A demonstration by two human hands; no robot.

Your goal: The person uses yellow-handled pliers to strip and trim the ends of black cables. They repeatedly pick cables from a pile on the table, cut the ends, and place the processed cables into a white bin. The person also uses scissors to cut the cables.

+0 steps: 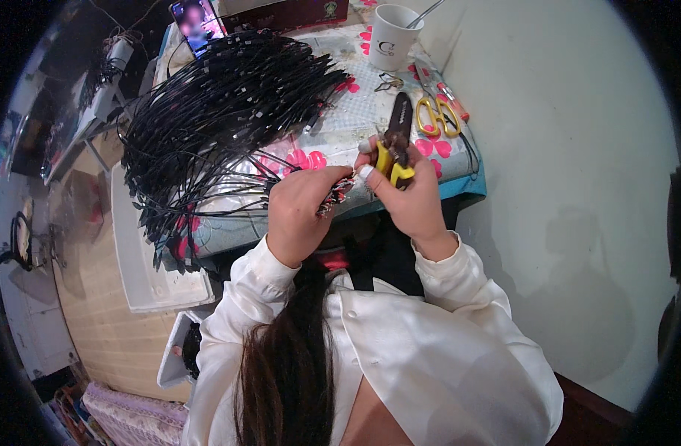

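Note:
My left hand (299, 212) is closed around a bunch of thin black cables at the table's near edge. Their split ends, a tuft of red, white and dark wires (336, 198), stick out on the right side of the fist. In my right hand (416, 202) rests a pair of wire strippers (400, 126) with yellow handles and dark jaws pointing away from me. White wrapping covers some right fingertips, and the thumb and a finger come close to the wire ends; whether they pinch one is too small to tell. A large heap of black cables (229, 97) covers the table's left side.
Gold-handled scissors (438, 117) and an orange tube-like item (453, 102) lie at the table's right. Behind them stands a white mug (391, 44) with a spoon. A lit phone (198, 26) leans at the back left. A white tray (136, 279) sits below left; a wall (563, 149) borders the right.

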